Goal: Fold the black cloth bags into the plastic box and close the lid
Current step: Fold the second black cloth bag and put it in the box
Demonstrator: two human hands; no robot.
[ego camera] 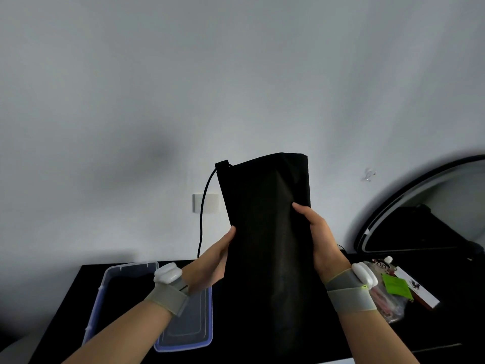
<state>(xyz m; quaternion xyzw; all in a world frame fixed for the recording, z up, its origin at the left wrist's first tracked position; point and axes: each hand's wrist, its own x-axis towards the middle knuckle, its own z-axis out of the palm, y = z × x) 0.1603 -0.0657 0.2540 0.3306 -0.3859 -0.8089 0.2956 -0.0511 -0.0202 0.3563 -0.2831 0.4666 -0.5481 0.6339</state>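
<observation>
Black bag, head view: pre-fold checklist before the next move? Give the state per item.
1. Left hand grips the left edge of the black cloth bag: ok.
2. Right hand grips the bag's right edge: ok.
3. Bag folded small enough to pack: not ok. It is held upright at full length, unfolded.
4. Plastic box open, with the lid off and lying beside it on the table: ok.
5. Drawstring cord under control: not ok. It hangs loose from the bag's top left corner and could snag.
6. Room inside the box: cannot tell. The interior is dark and partly hidden by the left arm.
</observation>
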